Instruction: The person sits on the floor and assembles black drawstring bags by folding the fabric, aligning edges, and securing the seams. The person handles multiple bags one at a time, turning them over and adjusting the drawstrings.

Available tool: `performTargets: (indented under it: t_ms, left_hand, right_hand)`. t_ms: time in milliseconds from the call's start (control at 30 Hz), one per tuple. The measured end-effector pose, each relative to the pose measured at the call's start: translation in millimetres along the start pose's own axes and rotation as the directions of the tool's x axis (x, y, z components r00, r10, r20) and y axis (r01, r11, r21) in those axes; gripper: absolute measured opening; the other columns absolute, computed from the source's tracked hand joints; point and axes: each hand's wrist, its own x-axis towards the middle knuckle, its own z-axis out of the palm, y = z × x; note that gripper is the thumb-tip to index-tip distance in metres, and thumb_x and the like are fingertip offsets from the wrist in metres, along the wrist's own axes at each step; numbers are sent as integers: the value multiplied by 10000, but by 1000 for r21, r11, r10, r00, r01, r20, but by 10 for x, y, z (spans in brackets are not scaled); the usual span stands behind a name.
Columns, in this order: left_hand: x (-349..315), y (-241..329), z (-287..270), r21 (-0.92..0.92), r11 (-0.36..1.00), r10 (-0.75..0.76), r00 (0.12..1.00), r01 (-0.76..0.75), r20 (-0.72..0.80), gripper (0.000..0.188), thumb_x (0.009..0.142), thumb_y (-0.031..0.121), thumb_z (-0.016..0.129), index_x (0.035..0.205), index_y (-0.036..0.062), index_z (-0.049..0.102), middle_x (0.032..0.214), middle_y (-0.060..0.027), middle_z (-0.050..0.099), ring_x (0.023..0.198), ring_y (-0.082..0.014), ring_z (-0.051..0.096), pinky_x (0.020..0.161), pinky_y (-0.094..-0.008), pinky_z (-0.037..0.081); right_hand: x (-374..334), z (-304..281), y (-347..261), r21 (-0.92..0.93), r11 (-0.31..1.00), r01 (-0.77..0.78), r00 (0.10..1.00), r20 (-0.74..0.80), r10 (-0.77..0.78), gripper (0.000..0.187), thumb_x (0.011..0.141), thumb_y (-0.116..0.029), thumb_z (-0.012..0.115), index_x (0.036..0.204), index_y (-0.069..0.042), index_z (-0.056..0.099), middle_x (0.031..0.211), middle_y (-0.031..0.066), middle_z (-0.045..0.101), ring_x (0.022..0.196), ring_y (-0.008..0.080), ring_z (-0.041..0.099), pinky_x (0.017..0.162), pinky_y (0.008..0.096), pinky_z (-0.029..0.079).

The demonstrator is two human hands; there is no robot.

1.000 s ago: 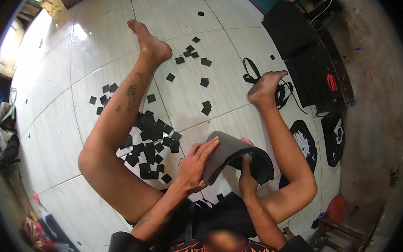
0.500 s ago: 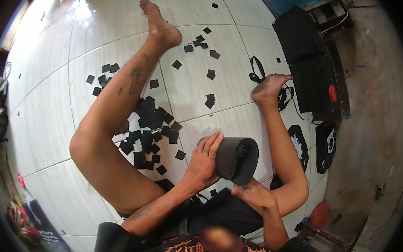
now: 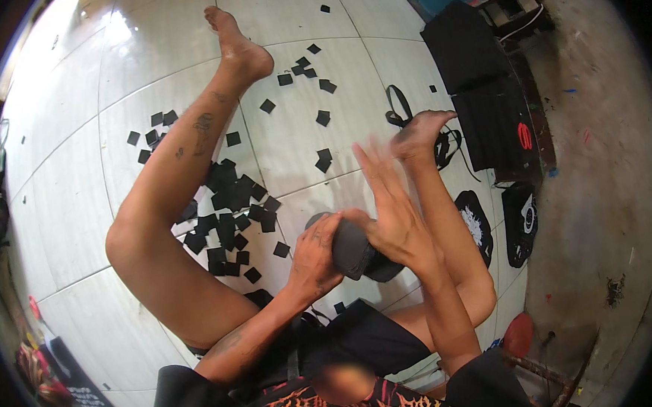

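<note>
Item: one dark grey, flexible sheet of rubber- or foam-like material (image 3: 353,250), curled over on itself, its dark hollow end turned to the right. Location: above the lap, between the bent legs, clear of the pale tiled floor (image 3: 59,227).

Left hand (image 3: 318,252): clasped on the sheet's left side, fingers laid over the top; a firm hold, by its look.

Right hand (image 3: 395,218): not gripping; fingers extended and spread wide, tips blurred, raised over the sheet's right side. The thumb lies across the sheet's outline; contact cannot be told.

Loose lot: many small, flat black squares (image 3: 232,194), in an overlapping heap beside the left leg (image 3: 156,236), with stragglers toward the left foot and across the middle tiles. Unsorted, unstacked.

Right-hand surroundings: a thin black looped strap (image 3: 391,115) beside the right foot; a large black folded panel (image 3: 475,82) beyond it; two rounded black pieces with white print (image 3: 475,228) (image 3: 521,225) beside the right leg.

Condition of work, as judged: the curl is formed but held by hand alone, with no tie or fastening visible; securing it remains undone, and the squares remain ungathered. Layers inside the curl: too dark to count.
</note>
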Motion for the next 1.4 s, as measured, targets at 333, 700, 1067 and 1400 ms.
performTargets:
  t_ms: [333, 700, 1067, 1400]
  left_hand:
    - [1, 32, 13, 60, 998, -5, 1000, 6, -13, 1071, 702, 163, 942, 1629, 127, 406, 1561, -125, 538, 1470, -382, 525, 1173, -517, 427]
    - [6, 37, 41, 55, 998, 16, 999, -13, -37, 1030, 709, 179, 936, 1608, 134, 436, 1552, -120, 539, 1470, -379, 518, 1177, -522, 421]
    - [-3, 44, -5, 18, 1000, 1, 1000, -1, 8, 1085, 616, 60, 901, 1594, 128, 436, 1593, -114, 494, 1489, -384, 476, 1198, -540, 406]
    - [-25, 24, 40, 105, 994, 9, 1000, -6, -26, 970, 726, 125, 902, 1585, 126, 452, 1576, -113, 543, 1489, -374, 502, 1182, -519, 416]
  right_hand:
    - [-429, -352, 49, 347, 782, -518, 854, 162, 494, 543, 1089, -69, 655, 1590, 12, 463, 1425, 253, 690, 1276, 310, 708, 1148, 420, 512]
    - [-448, -362, -84, -128, 947, -296, 947, 95, 308, 453, 926, -32, 839, 1360, -34, 709, 1009, 132, 850, 966, 158, 810, 844, 296, 582]
    - [-436, -214, -195, -162, 955, -249, 927, 246, 283, 460, 942, -33, 762, 1392, -60, 675, 1184, 185, 722, 1104, 346, 728, 940, 413, 575]
    - [-376, 258, 2, -241, 797, -554, 816, 34, 577, 625, 744, 165, 534, 1304, 4, 759, 1121, 238, 798, 1022, 257, 778, 918, 347, 580]
